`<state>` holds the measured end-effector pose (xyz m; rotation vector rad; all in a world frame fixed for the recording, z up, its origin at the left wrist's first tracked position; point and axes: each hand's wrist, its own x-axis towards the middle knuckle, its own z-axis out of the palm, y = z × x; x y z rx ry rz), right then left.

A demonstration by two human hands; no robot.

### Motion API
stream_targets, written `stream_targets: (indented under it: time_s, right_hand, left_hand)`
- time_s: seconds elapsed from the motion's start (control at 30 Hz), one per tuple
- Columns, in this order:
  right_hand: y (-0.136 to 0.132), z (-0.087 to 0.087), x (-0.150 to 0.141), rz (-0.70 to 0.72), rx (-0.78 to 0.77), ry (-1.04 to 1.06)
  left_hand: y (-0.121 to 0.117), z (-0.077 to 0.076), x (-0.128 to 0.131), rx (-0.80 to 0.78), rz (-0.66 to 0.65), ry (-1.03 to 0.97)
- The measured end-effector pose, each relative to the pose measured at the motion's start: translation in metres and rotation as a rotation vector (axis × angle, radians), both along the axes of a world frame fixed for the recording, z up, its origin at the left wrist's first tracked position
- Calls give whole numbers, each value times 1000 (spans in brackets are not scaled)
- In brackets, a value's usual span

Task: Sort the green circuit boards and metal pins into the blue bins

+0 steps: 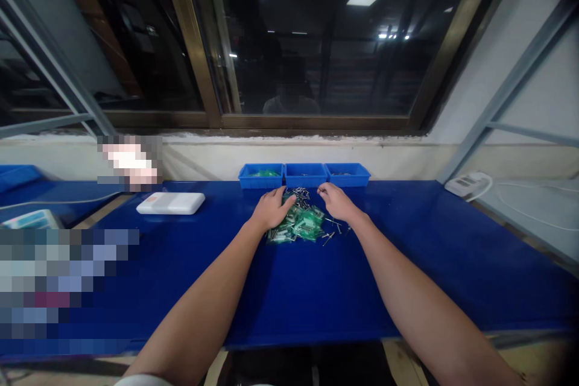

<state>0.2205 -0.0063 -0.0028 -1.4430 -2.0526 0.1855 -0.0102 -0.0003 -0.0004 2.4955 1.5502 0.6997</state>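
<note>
A mixed pile of small green plastic packets (310, 223) and loose metal pieces (301, 196) like screws or pins lies on the blue table. My left hand (272, 210) rests on the left side of this pile, thumb apart from the fingers. At the pile's right edge, just in front of the bins, my right hand (335, 200) has its fingertips pinched together; what they hold is too small to make out. Behind the pile stand three blue bins side by side: the left bin (261, 182) contains green packets, and the middle bin (305, 181) and right bin (347, 181) show small metal pieces.
On the blue table (307, 295), a white box-shaped device (170, 203) lies to the left. A white power strip (468, 183) with a cable sits at the right rear. Metal frame bars rise at both sides, and a window (325, 42) is behind. Blurred patches cover the left.
</note>
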Motion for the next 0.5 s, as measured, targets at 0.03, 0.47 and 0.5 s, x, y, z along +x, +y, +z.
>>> stream_targets:
  time_s: [0.03, 0.47, 0.5]
  right_hand:
    - [-2, 2, -2, 6, 15, 6]
    - [-22, 21, -34, 186, 74, 1]
    - [-23, 22, -35, 200, 85, 7]
  left_hand:
    - [-1, 1, 1, 51, -24, -6]
    - [-17, 19, 20, 313, -72, -57]
    - [-16, 20, 18, 313, -60, -83]
